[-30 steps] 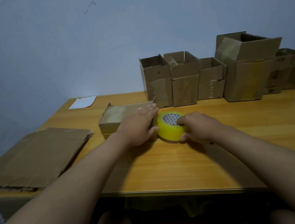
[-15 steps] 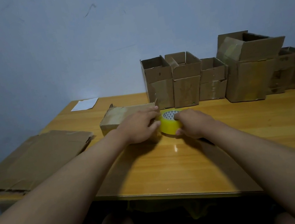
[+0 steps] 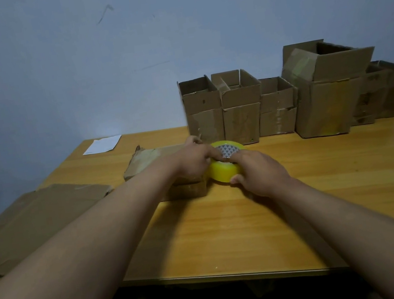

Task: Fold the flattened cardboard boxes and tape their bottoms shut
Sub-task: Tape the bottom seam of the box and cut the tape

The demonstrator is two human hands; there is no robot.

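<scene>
Head view, near to far. Two bare forearms reach forward over the near edge of the wooden table (image 3: 231, 235) and meet at its middle. The right hand (image 3: 259, 172) grips the yellow tape roll (image 3: 223, 171), fingers curled over its top rim and thumb under its near side; the roll is tilted, showing a patterned core. The left hand (image 3: 192, 161) lies on top of the small folded box (image 3: 158, 171), its fingertips at the roll's left edge; they appear to pinch the tape end, though the tape itself is too faint to make out. The roll sits just beside the box's right end. The box's top face is closed, and its contents are hidden. To the left, a stack of flattened cardboard (image 3: 33, 223) lies flat, overhanging the table's left edge. Farther back, a white paper sheet (image 3: 102, 144) lies near the far left corner. Along the far right edge a row of assembled boxes (image 3: 274, 102) stands upright against the blue wall (image 3: 72, 65), tops open, flaps raised; nothing can be seen inside them from this angle. The largest of them has one flap folded outward.
</scene>
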